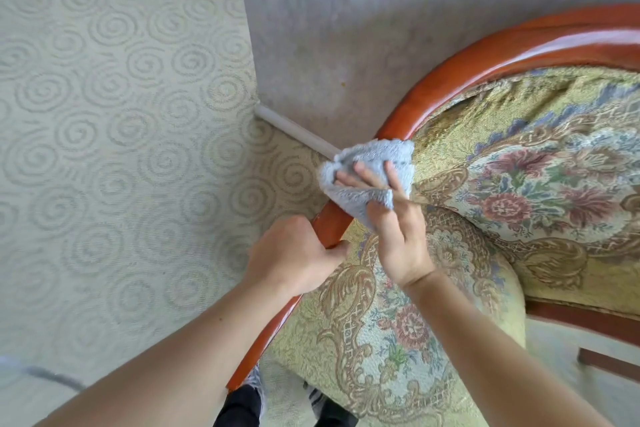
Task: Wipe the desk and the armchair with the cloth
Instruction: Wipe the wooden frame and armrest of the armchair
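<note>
On your left the carpet (104, 149) lay open, so a hand could swing out freely on that side of the armchair (502, 184). Ahead, the wall (381, 28) and its white skirting strip (298, 132) stood close behind the curved wooden rail (450, 80), leaving only a narrow gap there. Your left hand (294, 253) gripped the rail lower down, blocking the way along it toward you, while your right hand (391, 218) pressed the cloth (363, 163) onto the rail just above (a short bare stretch lay between them). The padded back crowded the rail's inner side.
</note>
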Demonstrator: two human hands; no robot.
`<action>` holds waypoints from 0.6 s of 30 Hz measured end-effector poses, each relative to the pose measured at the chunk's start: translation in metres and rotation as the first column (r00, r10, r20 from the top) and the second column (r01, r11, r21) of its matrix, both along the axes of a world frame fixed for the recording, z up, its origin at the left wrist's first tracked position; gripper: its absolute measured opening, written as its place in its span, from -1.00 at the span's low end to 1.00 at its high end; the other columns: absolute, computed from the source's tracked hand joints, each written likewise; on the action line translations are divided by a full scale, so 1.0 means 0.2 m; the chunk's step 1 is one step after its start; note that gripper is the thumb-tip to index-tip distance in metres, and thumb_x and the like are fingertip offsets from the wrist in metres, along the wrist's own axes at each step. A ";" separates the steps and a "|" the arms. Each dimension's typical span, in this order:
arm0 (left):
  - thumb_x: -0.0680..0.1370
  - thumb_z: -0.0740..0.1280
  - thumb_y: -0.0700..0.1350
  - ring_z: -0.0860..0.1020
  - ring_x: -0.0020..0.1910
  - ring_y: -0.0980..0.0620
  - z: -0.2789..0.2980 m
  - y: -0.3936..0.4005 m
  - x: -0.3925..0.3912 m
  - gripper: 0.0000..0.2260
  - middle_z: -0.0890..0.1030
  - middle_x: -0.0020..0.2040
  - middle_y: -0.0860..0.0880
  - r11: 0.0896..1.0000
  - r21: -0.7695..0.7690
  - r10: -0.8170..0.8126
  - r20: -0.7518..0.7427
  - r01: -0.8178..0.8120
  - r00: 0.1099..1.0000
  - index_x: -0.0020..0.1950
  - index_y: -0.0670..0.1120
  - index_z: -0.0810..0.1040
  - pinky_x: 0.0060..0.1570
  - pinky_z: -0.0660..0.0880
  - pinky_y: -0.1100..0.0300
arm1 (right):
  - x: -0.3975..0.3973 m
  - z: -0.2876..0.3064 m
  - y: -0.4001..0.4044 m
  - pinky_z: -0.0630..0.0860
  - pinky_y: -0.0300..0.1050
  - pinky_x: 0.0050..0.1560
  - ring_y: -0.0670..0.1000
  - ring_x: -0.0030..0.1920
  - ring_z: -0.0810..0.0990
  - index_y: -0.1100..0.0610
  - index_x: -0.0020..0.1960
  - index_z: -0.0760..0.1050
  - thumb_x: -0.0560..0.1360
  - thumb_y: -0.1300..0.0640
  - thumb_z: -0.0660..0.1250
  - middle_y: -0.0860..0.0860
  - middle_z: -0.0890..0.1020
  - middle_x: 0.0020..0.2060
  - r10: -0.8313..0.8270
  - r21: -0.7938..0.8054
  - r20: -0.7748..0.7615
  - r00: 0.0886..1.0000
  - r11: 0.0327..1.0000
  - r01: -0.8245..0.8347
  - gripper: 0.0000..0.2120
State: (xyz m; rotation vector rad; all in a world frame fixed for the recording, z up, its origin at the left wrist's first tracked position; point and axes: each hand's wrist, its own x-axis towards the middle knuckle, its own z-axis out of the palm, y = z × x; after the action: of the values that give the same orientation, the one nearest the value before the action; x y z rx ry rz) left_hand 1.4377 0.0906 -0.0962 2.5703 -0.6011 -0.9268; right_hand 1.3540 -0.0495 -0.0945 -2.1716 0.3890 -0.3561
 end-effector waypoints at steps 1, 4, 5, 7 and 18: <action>0.34 0.32 0.43 0.52 -0.48 0.14 0.00 0.00 0.00 -0.49 0.55 -0.44 0.09 1.000 -0.012 -0.004 0.009 0.004 1.000 -0.28 -0.04 0.55 -0.50 0.34 0.28 | -0.02 0.00 0.04 0.01 0.01 0.56 -0.08 0.45 0.38 0.11 0.27 0.58 0.58 0.08 -0.04 -0.08 0.62 0.25 0.005 0.052 -0.001 1.000 0.999 -0.005 -0.52; 0.40 0.32 0.34 0.48 -0.43 0.11 -0.01 0.00 0.01 -0.63 0.51 -0.40 0.12 0.993 -0.072 -0.091 0.030 0.093 0.995 -0.16 0.04 0.56 -0.47 0.30 0.26 | -0.08 0.00 0.14 0.01 -0.03 0.56 -0.09 0.43 0.41 0.14 0.25 0.60 0.58 0.09 -0.04 -0.08 0.63 0.24 0.056 0.147 -0.009 0.998 0.988 -0.054 -0.51; 0.43 0.33 0.28 0.46 -0.44 0.14 0.00 0.01 0.01 -0.72 0.49 -0.41 0.13 0.989 -0.093 -0.111 0.026 0.113 0.993 -0.19 0.08 0.53 -0.48 0.29 0.26 | -0.09 0.00 0.16 0.02 -0.02 0.56 -0.09 0.43 0.41 0.15 0.26 0.60 0.58 0.10 -0.03 -0.07 0.62 0.24 0.078 0.159 -0.009 0.997 0.984 -0.076 -0.52; 0.44 0.34 0.23 0.45 -0.44 0.18 0.01 0.01 0.01 -0.77 0.48 -0.41 0.14 0.985 -0.127 -0.113 0.007 0.113 0.994 -0.30 0.14 0.43 -0.49 0.27 0.27 | -0.11 0.02 0.15 0.12 0.07 0.54 -0.05 0.43 0.42 0.19 0.27 0.57 0.57 0.12 0.03 -0.03 0.61 0.27 0.142 0.028 0.014 0.990 0.989 -0.143 -0.56; 0.48 0.36 0.27 0.64 -0.47 -0.10 0.05 0.02 0.01 -0.53 0.60 -0.47 -0.06 0.993 -0.091 -0.084 -0.126 0.072 0.989 -0.35 -0.10 0.46 -0.40 0.61 -0.02 | 0.17 0.19 -0.50 0.34 0.16 0.43 0.08 0.36 0.50 0.25 0.20 0.61 0.57 0.03 0.10 0.05 0.56 0.32 0.192 -0.814 -0.143 0.971 0.535 -0.226 -0.57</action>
State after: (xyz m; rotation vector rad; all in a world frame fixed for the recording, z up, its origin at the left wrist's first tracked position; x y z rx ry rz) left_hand 1.4393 0.0937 -0.0868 2.4044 -0.6930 -1.0601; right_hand 1.3872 -0.1494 -0.0566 -3.1340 -0.0826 -0.4132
